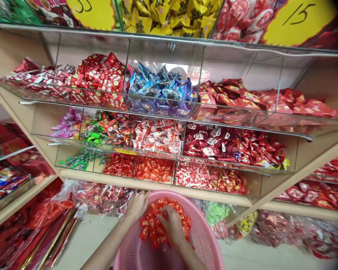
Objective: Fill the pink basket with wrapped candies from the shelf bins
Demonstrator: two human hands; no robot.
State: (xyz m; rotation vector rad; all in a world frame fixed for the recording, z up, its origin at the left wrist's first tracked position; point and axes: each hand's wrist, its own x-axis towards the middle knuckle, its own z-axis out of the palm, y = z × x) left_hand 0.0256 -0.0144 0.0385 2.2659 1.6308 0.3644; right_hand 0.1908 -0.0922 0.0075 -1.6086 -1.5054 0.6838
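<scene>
A pink plastic basket stands on the floor below the shelves, tilted towards me. Small red-wrapped candies lie heaped inside it. My left hand is at the basket's far left rim, its fingers closed over the edge near the bottom shelf. Inside the basket, my right hand has its fingers curled into the red candies, and its fingertips are partly hidden among them. Similar orange-red candies fill a bottom-shelf compartment just beyond the basket.
Clear-fronted shelves hold blue-wrapped candies, dark red packets and several other kinds. Bagged candies lie on the floor under the bottom shelf. Yellow price signs hang at the top. Red packaging lies at lower left.
</scene>
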